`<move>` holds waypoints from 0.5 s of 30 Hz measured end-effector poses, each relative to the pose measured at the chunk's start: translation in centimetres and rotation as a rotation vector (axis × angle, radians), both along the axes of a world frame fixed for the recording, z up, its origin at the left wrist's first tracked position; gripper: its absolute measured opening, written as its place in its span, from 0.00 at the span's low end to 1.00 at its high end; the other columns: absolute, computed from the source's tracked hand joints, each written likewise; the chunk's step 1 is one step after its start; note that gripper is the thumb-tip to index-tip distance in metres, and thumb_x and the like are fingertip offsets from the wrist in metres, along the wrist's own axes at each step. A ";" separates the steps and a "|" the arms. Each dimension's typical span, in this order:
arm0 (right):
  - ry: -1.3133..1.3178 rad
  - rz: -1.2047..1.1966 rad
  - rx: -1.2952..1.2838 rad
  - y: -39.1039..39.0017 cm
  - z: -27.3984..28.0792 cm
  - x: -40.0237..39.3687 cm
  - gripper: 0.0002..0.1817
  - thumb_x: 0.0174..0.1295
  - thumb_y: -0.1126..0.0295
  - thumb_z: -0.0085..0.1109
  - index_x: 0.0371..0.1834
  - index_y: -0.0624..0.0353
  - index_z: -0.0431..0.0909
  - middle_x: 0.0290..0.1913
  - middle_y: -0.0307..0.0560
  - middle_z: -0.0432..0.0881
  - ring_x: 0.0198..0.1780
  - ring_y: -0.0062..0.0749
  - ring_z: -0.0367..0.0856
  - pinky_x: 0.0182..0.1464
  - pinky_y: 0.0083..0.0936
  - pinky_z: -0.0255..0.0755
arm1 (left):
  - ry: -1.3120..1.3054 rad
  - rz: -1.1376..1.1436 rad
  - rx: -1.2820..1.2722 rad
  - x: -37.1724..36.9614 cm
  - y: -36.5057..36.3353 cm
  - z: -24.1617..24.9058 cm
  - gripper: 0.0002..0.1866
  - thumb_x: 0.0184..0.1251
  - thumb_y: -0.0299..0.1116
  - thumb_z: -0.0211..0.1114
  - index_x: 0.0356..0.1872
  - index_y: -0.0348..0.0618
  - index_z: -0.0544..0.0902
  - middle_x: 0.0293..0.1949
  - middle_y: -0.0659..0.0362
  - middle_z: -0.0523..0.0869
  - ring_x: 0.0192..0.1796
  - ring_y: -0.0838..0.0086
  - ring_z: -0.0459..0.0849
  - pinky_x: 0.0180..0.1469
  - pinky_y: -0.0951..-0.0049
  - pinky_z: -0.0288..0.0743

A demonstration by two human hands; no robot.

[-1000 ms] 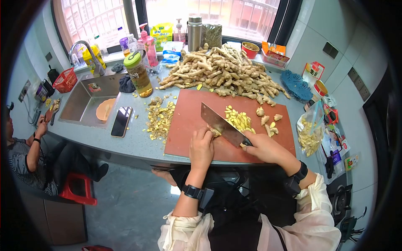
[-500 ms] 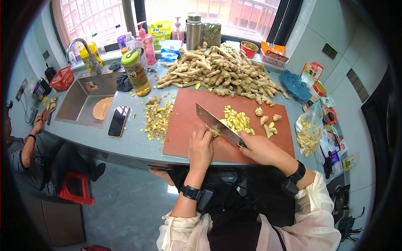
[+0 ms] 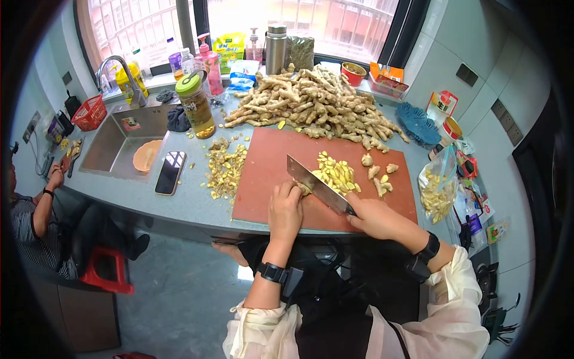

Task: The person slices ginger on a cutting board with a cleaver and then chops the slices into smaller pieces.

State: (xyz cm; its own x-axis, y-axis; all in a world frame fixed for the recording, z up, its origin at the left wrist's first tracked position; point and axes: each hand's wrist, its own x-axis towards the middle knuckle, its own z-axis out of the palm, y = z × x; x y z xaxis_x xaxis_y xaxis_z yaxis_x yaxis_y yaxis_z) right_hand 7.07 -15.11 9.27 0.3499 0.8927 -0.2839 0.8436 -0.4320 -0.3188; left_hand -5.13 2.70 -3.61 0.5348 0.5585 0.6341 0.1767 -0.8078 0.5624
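Note:
On the reddish-brown cutting board (image 3: 269,155), my left hand (image 3: 286,209) presses down a piece of ginger (image 3: 305,188) with curled fingers, which partly hide it. My right hand (image 3: 376,216) grips the dark handle of a cleaver (image 3: 317,186), whose broad blade slants up and to the left beside that piece. Just right of the blade lies a heap of yellow ginger slices (image 3: 336,172). Several unsliced ginger knobs (image 3: 373,172) rest farther right on the board. Behind it rises a large pile of whole ginger (image 3: 317,99).
Left of the board are ginger scraps (image 3: 226,164), a phone (image 3: 170,172), a green-lidded jar (image 3: 194,105) and a sink (image 3: 101,149). A bag of ginger pieces (image 3: 437,194) stands to the right. Another person (image 3: 45,221) sits at far left, hands near a small board.
The cleaver and my right hand have shifted slightly right and down. My left hand stays on the ginger piece, almost unmoved.

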 end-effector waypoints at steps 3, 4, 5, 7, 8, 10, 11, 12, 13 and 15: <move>-0.001 -0.015 0.023 0.7 -0.8 0.4 0.18 0.71 0.63 0.56 0.55 0.64 0.67 0.42 0.68 0.85 0.47 0.67 0.85 0.49 0.57 0.77 | 0.010 -0.001 -0.002 0.0 0.0 0.0 0.03 0.67 0.27 0.68 0.37 0.39 0.83 0.48 0.56 0.85 0.50 0.54 0.80 0.52 0.57 0.78; 0.005 -0.018 0.054 1.2 -1.5 0.4 0.18 0.71 0.63 0.56 0.55 0.63 0.67 0.42 0.68 0.85 0.47 0.67 0.85 0.49 0.57 0.77 | 0.013 -0.003 0.003 0.0 0.0 0.1 0.03 0.67 0.27 0.68 0.37 0.39 0.83 0.48 0.56 0.85 0.50 0.54 0.80 0.52 0.57 0.78; 0.008 -0.021 0.059 1.9 -2.2 0.3 0.18 0.71 0.63 0.56 0.55 0.63 0.67 0.42 0.68 0.85 0.47 0.67 0.85 0.49 0.57 0.77 | 0.006 -0.007 0.009 -0.1 0.0 0.0 0.03 0.67 0.27 0.68 0.38 0.39 0.83 0.48 0.56 0.85 0.50 0.54 0.80 0.52 0.57 0.78; -0.003 -0.027 0.157 3.7 -3.3 0.5 0.17 0.71 0.63 0.57 0.54 0.64 0.68 0.42 0.68 0.86 0.46 0.66 0.85 0.49 0.56 0.77 | -0.004 -0.005 0.016 -0.1 0.0 0.1 0.03 0.67 0.27 0.68 0.38 0.40 0.83 0.49 0.56 0.85 0.50 0.54 0.81 0.52 0.57 0.78; -0.002 -0.026 0.160 4.3 -3.5 0.7 0.17 0.71 0.63 0.57 0.54 0.64 0.68 0.42 0.68 0.86 0.46 0.66 0.85 0.49 0.56 0.77 | -0.002 -0.007 0.009 -0.2 -0.1 0.1 0.03 0.68 0.27 0.68 0.38 0.40 0.83 0.49 0.56 0.85 0.51 0.54 0.81 0.52 0.57 0.78; 0.007 -0.023 0.125 5.3 -4.1 1.3 0.20 0.71 0.64 0.58 0.57 0.64 0.67 0.40 0.68 0.84 0.46 0.66 0.84 0.49 0.53 0.76 | 0.006 -0.008 0.006 -0.4 0.0 0.1 0.03 0.68 0.27 0.68 0.39 0.39 0.83 0.49 0.56 0.85 0.51 0.54 0.81 0.52 0.57 0.78; 0.011 -0.023 0.125 5.2 -4.6 1.9 0.20 0.71 0.64 0.58 0.57 0.64 0.67 0.40 0.68 0.84 0.46 0.66 0.84 0.49 0.53 0.76 | 0.001 -0.003 -0.007 -0.4 -0.1 0.1 0.03 0.68 0.27 0.68 0.39 0.40 0.84 0.49 0.56 0.85 0.51 0.54 0.81 0.52 0.57 0.78; 0.064 -0.038 0.175 4.7 -5.0 3.1 0.20 0.70 0.65 0.58 0.60 0.64 0.68 0.37 0.63 0.84 0.40 0.59 0.85 0.44 0.48 0.78 | -0.009 0.000 -0.017 -0.3 -0.1 0.1 0.03 0.69 0.27 0.68 0.40 0.40 0.84 0.48 0.55 0.85 0.51 0.54 0.81 0.52 0.57 0.78; 0.116 -0.054 0.227 4.5 -4.1 3.4 0.21 0.70 0.67 0.58 0.63 0.63 0.69 0.34 0.59 0.84 0.35 0.52 0.86 0.40 0.44 0.79 | -0.012 0.000 -0.014 -0.3 -0.2 0.1 0.03 0.69 0.27 0.68 0.40 0.40 0.84 0.48 0.55 0.85 0.51 0.54 0.81 0.52 0.57 0.78; 0.305 -0.215 0.297 2.4 -1.8 3.2 0.23 0.71 0.70 0.57 0.68 0.60 0.70 0.27 0.46 0.80 0.25 0.32 0.83 0.28 0.31 0.75 | -0.019 0.020 -0.027 -0.2 -0.3 0.1 0.03 0.69 0.27 0.68 0.41 0.40 0.84 0.48 0.54 0.85 0.51 0.54 0.81 0.53 0.57 0.78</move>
State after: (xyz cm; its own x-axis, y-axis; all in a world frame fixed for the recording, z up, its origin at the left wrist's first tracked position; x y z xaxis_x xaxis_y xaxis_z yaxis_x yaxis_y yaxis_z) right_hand 10.31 -12.72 7.46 0.4763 0.8671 -0.1461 0.5937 -0.4396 -0.6739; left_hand -5.32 2.45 -3.50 0.5110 0.5863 0.6286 0.1816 -0.7884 0.5878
